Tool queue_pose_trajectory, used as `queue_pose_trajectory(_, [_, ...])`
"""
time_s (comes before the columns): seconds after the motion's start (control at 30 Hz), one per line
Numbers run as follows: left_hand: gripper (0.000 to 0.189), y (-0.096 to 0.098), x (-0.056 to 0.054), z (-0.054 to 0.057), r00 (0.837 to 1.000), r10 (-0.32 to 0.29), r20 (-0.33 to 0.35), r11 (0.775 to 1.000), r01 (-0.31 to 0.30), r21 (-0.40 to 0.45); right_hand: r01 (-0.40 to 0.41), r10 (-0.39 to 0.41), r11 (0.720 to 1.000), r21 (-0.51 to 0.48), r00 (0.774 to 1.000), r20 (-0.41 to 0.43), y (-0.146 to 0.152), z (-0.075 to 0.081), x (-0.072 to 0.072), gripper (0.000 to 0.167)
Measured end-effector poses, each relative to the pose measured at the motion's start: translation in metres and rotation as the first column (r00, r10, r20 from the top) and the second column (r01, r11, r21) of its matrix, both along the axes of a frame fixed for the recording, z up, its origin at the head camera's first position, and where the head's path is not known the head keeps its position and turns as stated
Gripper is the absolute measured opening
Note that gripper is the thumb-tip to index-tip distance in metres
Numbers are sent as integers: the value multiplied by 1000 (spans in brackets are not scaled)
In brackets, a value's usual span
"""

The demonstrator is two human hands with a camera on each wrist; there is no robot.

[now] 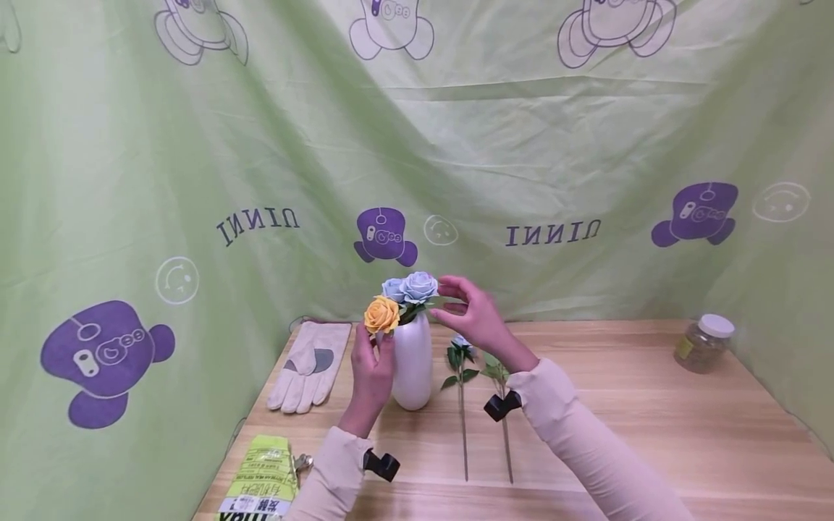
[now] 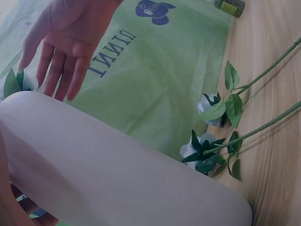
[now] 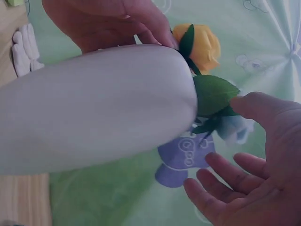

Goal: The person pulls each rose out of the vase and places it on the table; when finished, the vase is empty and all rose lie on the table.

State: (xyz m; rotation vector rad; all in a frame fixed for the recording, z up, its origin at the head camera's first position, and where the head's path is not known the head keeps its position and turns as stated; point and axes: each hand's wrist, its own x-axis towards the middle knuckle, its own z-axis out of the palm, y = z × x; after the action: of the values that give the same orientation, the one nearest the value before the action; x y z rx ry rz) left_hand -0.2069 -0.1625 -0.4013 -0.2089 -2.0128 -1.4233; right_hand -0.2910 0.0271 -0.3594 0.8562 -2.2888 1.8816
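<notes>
A tall white vase (image 1: pixel 413 365) stands upright on the table, with an orange rose (image 1: pixel 381 315) and light blue roses (image 1: pixel 419 287) in its mouth. My left hand (image 1: pixel 373 365) holds the vase's upper left side, just below the orange rose; the vase partly hides its fingers in the left wrist view. On the other side, my right hand (image 1: pixel 474 315) is raised by the blue roses with its fingers spread. In the right wrist view its thumb (image 3: pixel 251 106) touches or nearly touches a green leaf (image 3: pixel 215 94) at the rim.
Two more stemmed blue roses (image 1: pixel 464 344) lie right of the vase. A pale work glove (image 1: pixel 309 369) lies at the left, with a yellow-green packet (image 1: pixel 263 470) and a small metal object (image 1: pixel 302 462) in front. A white-lidded jar (image 1: pixel 704 344) stands far right. Green printed cloth (image 1: pixel 482 159) hangs behind.
</notes>
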Motion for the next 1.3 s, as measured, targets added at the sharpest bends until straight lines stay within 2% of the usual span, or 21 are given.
queue_pose_trajectory(0.13, [44, 2, 0, 2, 1000, -3, -1, 1000, 3, -7, -29, 32, 996, -86, 999, 32, -9, -4, -2, 65])
queue_pose_trajectory(0.3, [43, 4, 0, 4, 1000, 9, -7, 1000, -9, -12, -26, 35, 988, -155, 998, 57, -17, -6, -4, 63])
queue_pose_trajectory(0.53, [46, -5, -21, -25, 1000, 24, -10, 1000, -25, -5, -10, 29, 984, -177, 994, 102, -28, -10, -8, 67])
queue_pose_trajectory(0.6, [46, -7, -23, -29, 1000, 24, -15, 1000, -24, -2, -3, 25, 983, -186, 993, 112, -32, -12, -9, 67])
queue_pose_trajectory(0.93, [41, -11, -25, -32, 998, 17, -52, 1000, -18, -24, 81, -46, 965, -248, 989, 143, -42, -15, -8, 57])
queue_pose_trajectory(1.3, [40, -10, -25, -32, 999, 23, -37, 1000, -24, -10, 138, -82, 934, -331, 981, 178, -46, -17, -8, 46])
